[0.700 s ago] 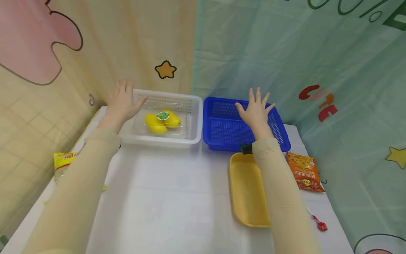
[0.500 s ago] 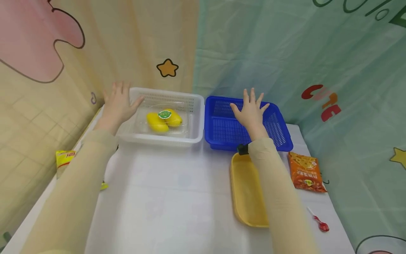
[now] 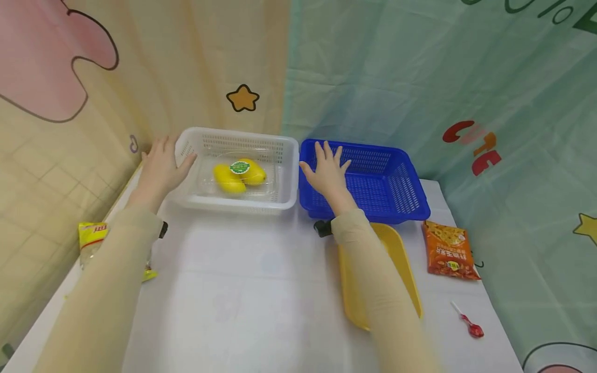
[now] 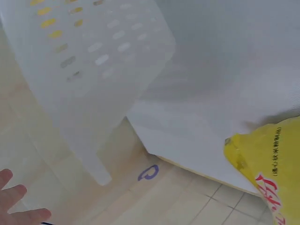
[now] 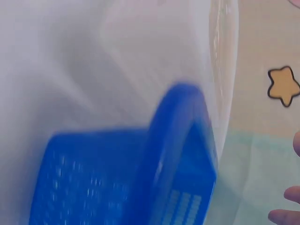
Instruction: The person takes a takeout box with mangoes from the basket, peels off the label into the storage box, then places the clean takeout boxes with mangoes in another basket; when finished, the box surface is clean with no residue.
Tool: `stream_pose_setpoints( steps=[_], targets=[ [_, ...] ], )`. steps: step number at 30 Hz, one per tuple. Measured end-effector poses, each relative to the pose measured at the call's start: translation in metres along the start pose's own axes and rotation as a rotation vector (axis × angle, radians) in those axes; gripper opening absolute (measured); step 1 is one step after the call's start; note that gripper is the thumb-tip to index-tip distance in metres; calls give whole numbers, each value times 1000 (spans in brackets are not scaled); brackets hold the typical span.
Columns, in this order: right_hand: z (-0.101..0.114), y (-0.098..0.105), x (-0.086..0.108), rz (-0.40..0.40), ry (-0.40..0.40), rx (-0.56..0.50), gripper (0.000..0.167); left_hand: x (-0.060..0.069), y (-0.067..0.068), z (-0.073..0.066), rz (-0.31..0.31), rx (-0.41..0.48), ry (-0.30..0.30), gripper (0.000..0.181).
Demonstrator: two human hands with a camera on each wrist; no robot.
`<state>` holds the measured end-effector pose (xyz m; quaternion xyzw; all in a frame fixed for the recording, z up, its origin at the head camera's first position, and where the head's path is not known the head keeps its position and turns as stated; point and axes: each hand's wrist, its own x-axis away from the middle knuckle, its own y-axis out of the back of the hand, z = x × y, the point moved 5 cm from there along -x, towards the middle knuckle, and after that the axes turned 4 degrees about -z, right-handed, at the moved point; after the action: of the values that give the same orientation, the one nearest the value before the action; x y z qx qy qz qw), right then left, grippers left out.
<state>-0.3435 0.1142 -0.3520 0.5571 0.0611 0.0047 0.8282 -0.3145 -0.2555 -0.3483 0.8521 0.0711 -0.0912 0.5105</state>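
In the head view the left hand, fingers spread, hovers at the left end of the white basket and holds nothing. Two yellow mangoes under clear plastic with a green label lie inside that basket. The right hand is over the left part of the blue basket, its fingers spread and nothing in them. Fingertips of the left hand show at the lower left of the left wrist view. At the right edge of the right wrist view are fingers of the right hand, beside the blurred blue basket.
A yellow tray lies partly under the right forearm. To its right are an orange snack packet and a red lollipop. A yellow snack packet is partly behind the left sleeve. Printed curtains stand behind the baskets.
The right hand has moved left across the blue basket, uncovering its right part. The left hand has shifted a little left and down. The baskets and mangoes look unmoved.
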Motion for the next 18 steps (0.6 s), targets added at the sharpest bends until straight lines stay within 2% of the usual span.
stream_pose_setpoints(
  steps=[5, 10, 14, 18],
  targets=[
    [20, -17, 3, 25, 20, -83, 73, 8, -6, 19, 22, 31, 54, 71],
    [33, -32, 6, 23, 43, -240, 61, 13, -11, 31, 49, 79, 95, 63],
    [44, -40, 8, 20, 39, -335, 50, 17, -17, 44, 87, 36, 126, 60],
    [52, -52, 8, 56, 39, -366, 46, 20, -24, 53, 73, -12, 142, 57]
  ],
)
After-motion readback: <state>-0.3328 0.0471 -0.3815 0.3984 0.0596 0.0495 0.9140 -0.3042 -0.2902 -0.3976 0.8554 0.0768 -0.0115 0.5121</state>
